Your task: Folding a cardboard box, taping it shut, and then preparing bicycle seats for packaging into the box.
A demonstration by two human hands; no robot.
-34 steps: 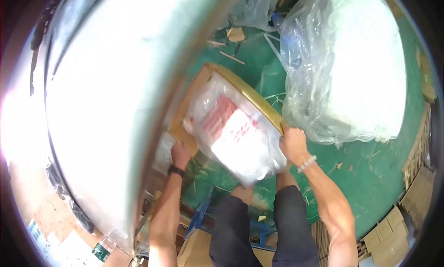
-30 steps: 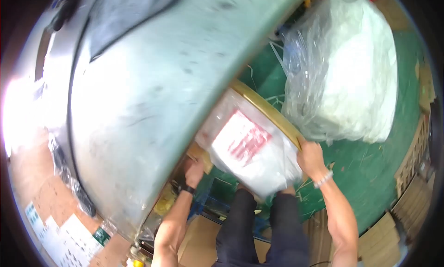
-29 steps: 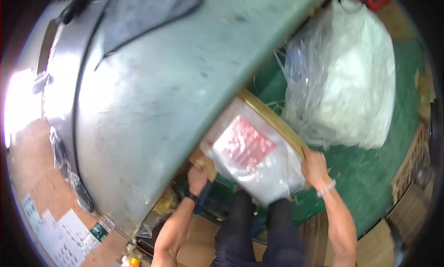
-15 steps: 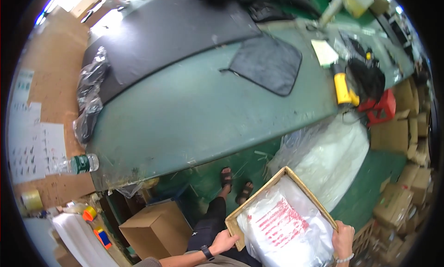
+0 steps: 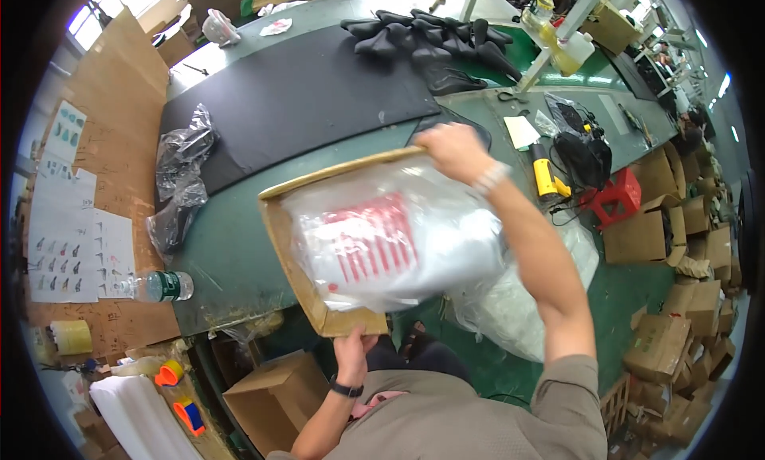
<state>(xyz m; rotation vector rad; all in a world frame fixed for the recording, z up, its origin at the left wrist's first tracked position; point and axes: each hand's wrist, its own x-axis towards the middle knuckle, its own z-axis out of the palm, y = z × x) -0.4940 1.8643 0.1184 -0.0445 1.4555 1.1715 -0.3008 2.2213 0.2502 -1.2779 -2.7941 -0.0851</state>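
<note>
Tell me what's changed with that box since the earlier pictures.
The open cardboard box with its plastic-wrapped contents has come up from low beside the green table, turned counterclockwise, and now shows against the table's near edge. The right hand has swung to its far side, the left hand is at its near side. Both still grip it; the bottle and yellow tool stayed put.

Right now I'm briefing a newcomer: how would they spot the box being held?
Find the long green workbench. Overlapping its near edge in the view, the left hand and right hand grip an open cardboard box. Unlike the plain brown carton at lower left, it holds a shiny plastic bag with red print.
</note>
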